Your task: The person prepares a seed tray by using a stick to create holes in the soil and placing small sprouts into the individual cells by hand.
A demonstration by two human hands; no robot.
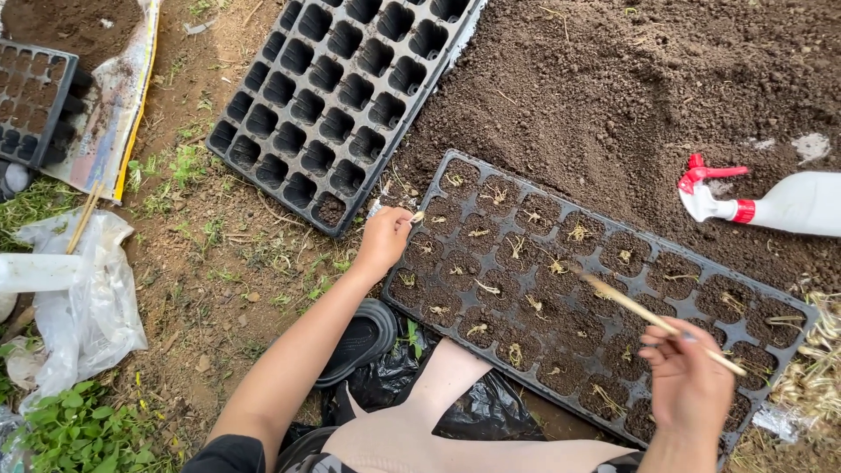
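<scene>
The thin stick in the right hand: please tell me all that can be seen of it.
The stick is thin, straight and pale tan; it looks like wood or bamboo. The right hand pinches it near its lower end, which sticks out past the fingers. It slants up to the left over the soil-filled black seedling tray, with its tip at or just above the soil of one cell.

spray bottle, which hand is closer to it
Right. The right hand, holding a thin stick, is below the spray bottle; the left hand is across the filled tray.

White spray bottle (793, 203), red trigger, lies on soil at right.
</scene>
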